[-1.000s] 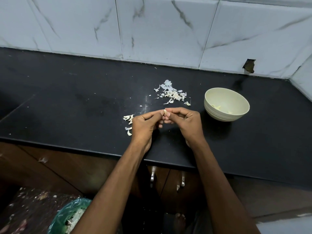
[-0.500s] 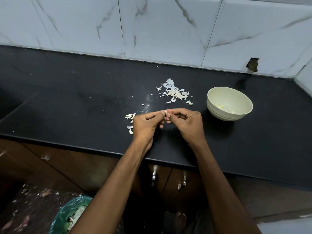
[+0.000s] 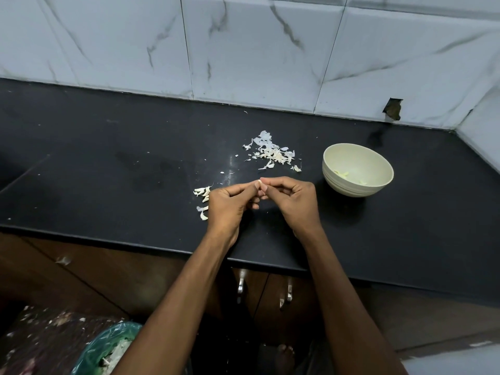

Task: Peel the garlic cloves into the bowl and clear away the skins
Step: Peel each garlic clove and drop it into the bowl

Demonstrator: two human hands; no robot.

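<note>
Both hands, left hand (image 3: 226,203) and right hand (image 3: 293,200), pinch one garlic clove (image 3: 260,182) between fingertips, and the bowl (image 3: 357,169) sits just off the right hand, so that's the nearer one.

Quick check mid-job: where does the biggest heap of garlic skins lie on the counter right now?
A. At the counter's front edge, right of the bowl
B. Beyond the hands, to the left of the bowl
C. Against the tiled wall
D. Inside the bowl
B: the skin heap lies on the black counter beyond the left hand and right hand, left of the bowl.
</note>
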